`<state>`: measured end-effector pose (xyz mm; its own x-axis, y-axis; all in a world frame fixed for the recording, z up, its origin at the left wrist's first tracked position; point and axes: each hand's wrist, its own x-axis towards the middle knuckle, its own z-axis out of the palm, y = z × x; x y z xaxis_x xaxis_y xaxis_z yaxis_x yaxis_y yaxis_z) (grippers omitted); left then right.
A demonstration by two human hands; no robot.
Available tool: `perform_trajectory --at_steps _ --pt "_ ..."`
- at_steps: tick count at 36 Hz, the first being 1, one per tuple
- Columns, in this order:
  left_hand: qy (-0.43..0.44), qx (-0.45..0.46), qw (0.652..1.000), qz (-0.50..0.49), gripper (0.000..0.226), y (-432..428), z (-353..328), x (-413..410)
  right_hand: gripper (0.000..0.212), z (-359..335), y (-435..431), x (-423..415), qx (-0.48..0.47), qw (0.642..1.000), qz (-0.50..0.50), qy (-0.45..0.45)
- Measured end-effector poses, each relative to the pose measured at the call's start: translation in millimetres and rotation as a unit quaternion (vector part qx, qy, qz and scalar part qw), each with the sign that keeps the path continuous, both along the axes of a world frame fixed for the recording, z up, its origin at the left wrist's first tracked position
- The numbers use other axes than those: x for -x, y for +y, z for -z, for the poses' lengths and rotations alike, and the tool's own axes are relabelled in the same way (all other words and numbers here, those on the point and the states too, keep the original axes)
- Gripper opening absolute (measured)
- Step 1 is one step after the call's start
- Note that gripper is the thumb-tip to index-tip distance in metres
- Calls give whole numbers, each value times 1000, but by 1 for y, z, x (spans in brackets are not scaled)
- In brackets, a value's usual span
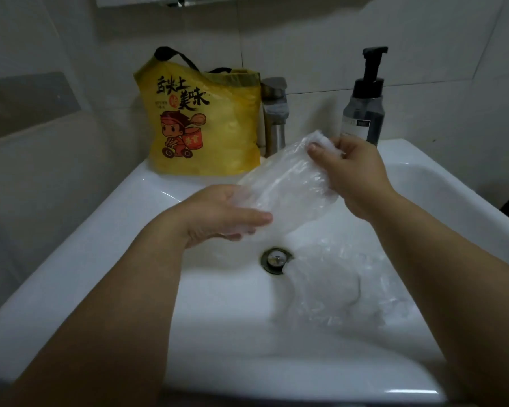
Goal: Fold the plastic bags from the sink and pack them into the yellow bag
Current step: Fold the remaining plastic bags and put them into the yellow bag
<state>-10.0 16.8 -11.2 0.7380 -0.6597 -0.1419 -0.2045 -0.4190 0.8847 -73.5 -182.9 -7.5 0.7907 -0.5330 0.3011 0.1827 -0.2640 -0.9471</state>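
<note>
Over the sink (130,201), the right hand (353,177) and left hand (218,212) pinch opposite ends of the plastic bag (288,189), likely limp and slippery.

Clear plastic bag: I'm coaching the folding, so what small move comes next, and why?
Probably bring the right hand toward the left hand, folding the clear plastic bag in half: it is held as a long strip between both hands above the sink, not yet in the yellow bag.

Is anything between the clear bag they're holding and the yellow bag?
Nothing visible. The left hand and right hand hold the clear plastic bag over the white sink; the yellow printed bag stands beyond, on the back ledge.
</note>
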Motion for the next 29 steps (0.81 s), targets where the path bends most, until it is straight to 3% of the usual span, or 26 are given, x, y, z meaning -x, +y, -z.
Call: perform_trajectory --at_steps 3,6,8,10,12,15,17,21,26,29 --pt "-16 -37 999 -2 20 -5 5 0 52 -4 -2 -1 -177 982 -68 -3" --pt "-10 12 999 -45 14 -8 6 -3 87 -10 -6 -1 -330 926 -182 -4" --pt "6 63 996 -70 15 -9 6 -6 105 -7 -4 -1 -385 901 -198 37" --pt "15 88 994 -69 15 -11 5 -5 125 2 4 -2 -373 892 -234 103" --pt "5 87 994 -59 15 -14 7 -1 113 9 20 -2 -319 891 -289 145" --pt "-9 84 995 -54 21 -17 7 2 51 6 33 -6 -300 921 -234 79" --pt "0 108 992 -61 26 -16 5 3 24 6 32 -9 -272 944 -184 41" --pt "74 163 983 -52 47 -16 2 4 26 7 28 -6 -237 952 -191 29" --pt "66 177 979 -80 5 -17 2 3 26 0 27 -4 -250 951 -180 -8" --pt "64 202 974 -78 15 -14 -1 1 24 0 22 -5 -242 957 -158 -8"
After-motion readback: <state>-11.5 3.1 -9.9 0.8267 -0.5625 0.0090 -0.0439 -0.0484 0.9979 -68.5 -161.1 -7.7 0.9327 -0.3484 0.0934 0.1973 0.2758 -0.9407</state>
